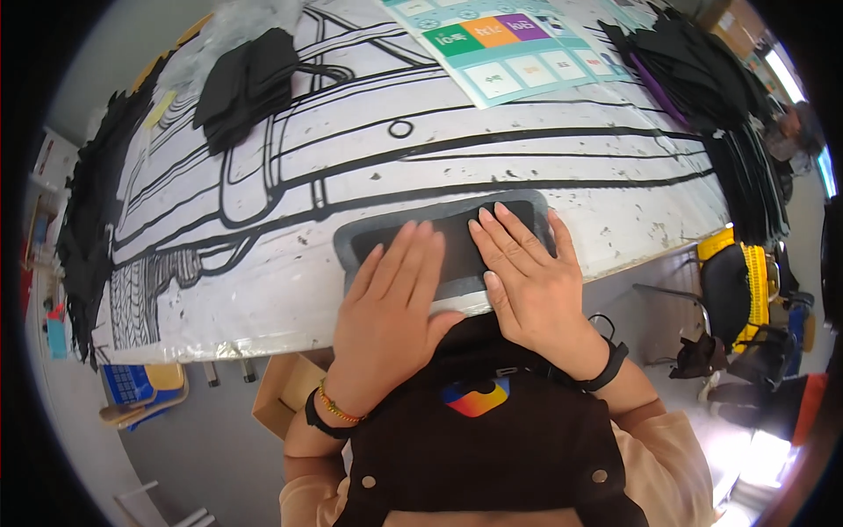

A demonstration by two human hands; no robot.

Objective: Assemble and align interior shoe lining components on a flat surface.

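A dark, flat rectangular piece with rounded corners and a grey border (pixel 457 241) lies at the front edge of the table. My left hand (pixel 391 285) rests flat on its left half, the fingers stretched out and pointing away from me. My right hand (pixel 529 279) lies spread on the right half, fingertips near the far border. Both palms hide part of the piece. What material it is made of, I cannot tell.
The table (pixel 615 228) has a white cover with black line drawings. Stacked black fabric pieces (pixel 246 88) sit at the far left, with more black fabric (pixel 702 75) at the far right. A printed colourful sheet (pixel 492 48) lies at the back. A cardboard box (pixel 285 391) stands below the front edge.
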